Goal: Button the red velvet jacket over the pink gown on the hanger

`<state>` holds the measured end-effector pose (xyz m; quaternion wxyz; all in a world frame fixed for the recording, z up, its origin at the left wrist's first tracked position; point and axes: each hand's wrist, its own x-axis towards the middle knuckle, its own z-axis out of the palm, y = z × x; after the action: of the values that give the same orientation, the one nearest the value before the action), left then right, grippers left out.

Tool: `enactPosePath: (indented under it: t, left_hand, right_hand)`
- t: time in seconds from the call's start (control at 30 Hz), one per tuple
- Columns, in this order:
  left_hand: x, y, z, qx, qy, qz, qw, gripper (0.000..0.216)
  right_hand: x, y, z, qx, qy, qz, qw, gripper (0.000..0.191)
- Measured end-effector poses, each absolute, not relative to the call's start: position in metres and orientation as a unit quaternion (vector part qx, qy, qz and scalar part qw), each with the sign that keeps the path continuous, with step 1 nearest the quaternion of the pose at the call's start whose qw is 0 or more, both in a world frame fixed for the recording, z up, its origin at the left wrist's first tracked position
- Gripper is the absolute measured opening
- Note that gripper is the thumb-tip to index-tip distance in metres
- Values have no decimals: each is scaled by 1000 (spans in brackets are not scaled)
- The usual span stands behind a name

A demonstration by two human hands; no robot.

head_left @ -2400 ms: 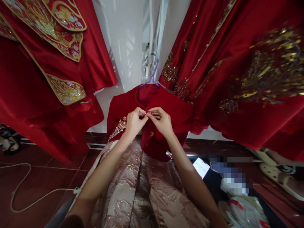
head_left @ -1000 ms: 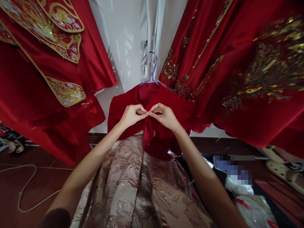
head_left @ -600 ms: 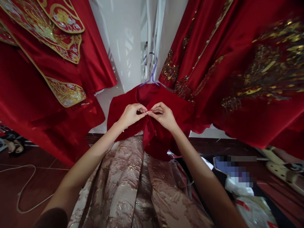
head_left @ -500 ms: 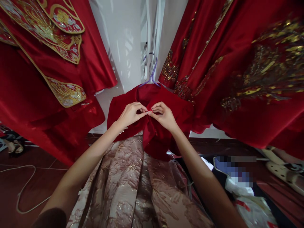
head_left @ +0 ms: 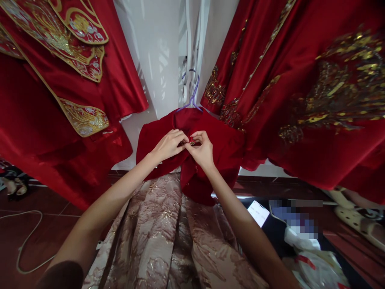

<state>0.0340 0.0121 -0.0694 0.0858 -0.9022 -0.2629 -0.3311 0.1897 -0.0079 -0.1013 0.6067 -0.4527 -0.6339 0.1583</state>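
Observation:
A dark red velvet jacket (head_left: pixel 228 140) hangs on a purple hanger (head_left: pixel 195 91), its front partly open. At the upper front edge of the jacket, my left hand (head_left: pixel 172 143) and my right hand (head_left: pixel 203 151) meet, fingertips nearly touching. Between them shows a small beaded fastener (head_left: pixel 192 142), red with a metallic glint; its exact form is too small to make out. Both hands are closed in a pinch on it. A pinkish brocade skirt (head_left: pixel 159 216) with a raised pattern spreads below the jacket.
Red satin garments with gold embroidery (head_left: pixel 84 120) hang at left, and sequined red ones (head_left: pixel 267 148) at right. At lower right are a lit phone (head_left: pixel 258 213), a plastic bag (head_left: pixel 319 269) and beige clogs (head_left: pixel 357 220). A white cable (head_left: pixel 30 224) and dark shoes (head_left: pixel 18 186) lie at left.
My right hand has turned more upright, and its forearm has swung inward to the left. My left hand has shifted slightly right. More of the phone shows.

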Motion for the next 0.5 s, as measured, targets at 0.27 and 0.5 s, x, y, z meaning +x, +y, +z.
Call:
enactPosePath:
  t: [0.27,0.5]
  left_hand:
    - [42,-4,-87,-848,-351,-379,121,17]
    - [27,-48,-165,-686,-453,-563,84,40]
  right_hand:
    - [173,-18,-97,-530,-615,91,576,24]
    - [189,-59,-148,-464,-655,186,566,51]
